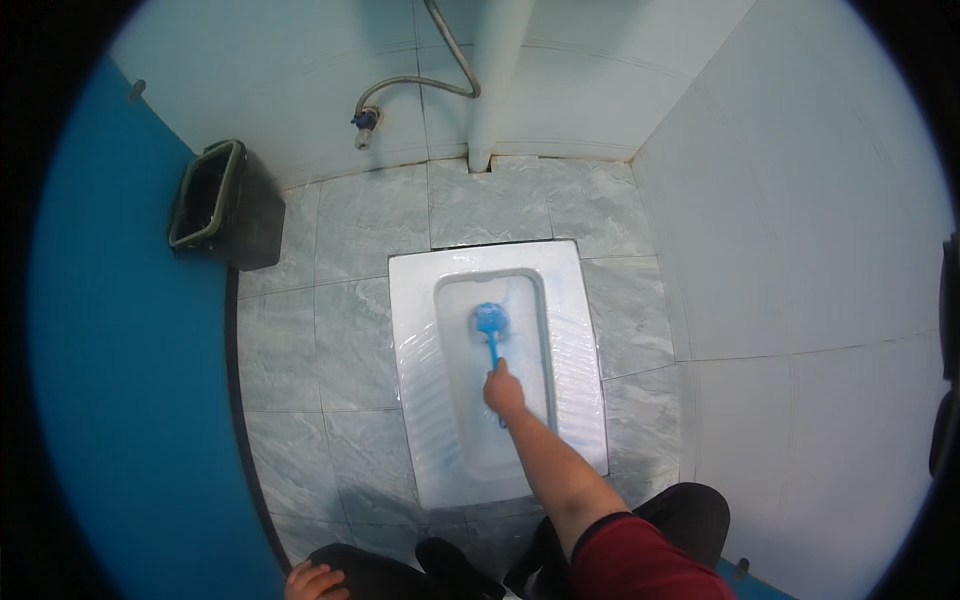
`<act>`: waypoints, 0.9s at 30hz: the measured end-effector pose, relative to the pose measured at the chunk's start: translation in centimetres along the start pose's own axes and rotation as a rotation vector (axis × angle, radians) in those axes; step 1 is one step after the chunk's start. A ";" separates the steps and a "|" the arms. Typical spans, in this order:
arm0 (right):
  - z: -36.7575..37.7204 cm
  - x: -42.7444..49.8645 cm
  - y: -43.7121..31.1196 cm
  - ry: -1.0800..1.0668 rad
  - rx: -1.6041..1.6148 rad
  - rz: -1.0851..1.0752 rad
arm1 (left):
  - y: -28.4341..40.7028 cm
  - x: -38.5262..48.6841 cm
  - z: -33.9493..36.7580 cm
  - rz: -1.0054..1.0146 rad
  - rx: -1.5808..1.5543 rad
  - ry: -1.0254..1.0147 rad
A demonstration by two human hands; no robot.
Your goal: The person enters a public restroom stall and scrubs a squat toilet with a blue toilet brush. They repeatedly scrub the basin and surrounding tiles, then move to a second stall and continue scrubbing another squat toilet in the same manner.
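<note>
My right hand (504, 391) grips the handle of a blue toilet brush (492, 321), reaching in over a white ceramic squat toilet (491, 491) set in the floor. The round brush head is over the upper part of the basin, with bluish streaks around it. More faint blue marks show on the ribbed foot rests at both sides. At the bottom left, my left hand (316, 581) rests on my dark-trousered knee, holding nothing that shows; the picture's edge cuts it off.
A black waste bin (255, 214) stands at the upper left beside a blue partition (127, 300). Behind the toilet, a white pipe (499, 75) rises by the wall, near a blue-handled valve (365, 120) with a metal hose (450, 45). Grey tiles surround the toilet.
</note>
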State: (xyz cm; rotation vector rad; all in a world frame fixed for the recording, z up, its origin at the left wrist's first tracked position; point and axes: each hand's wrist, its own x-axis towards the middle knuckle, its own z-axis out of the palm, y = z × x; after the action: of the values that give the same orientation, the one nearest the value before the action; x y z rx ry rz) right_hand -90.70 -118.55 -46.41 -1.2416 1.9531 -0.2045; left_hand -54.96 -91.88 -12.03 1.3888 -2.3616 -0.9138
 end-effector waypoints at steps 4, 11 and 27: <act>-1.9 -0.2 -3.0 -0.192 -0.282 -0.251 | -0.3 1.3 -0.4 0.004 -0.032 -0.005; -12.8 5.3 2.8 -0.068 -0.727 -0.249 | -1.1 0.4 -0.1 0.005 -0.009 -0.034; -5.0 -1.1 0.2 0.238 -0.442 -0.083 | 0.3 0.0 -0.4 -0.043 -0.003 -0.053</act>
State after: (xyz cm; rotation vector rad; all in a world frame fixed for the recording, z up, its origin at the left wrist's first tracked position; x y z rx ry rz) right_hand -94.04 -118.88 -42.58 -1.6462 2.2297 0.0465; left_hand -54.98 -91.91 -11.57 1.4374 -2.3765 -0.9770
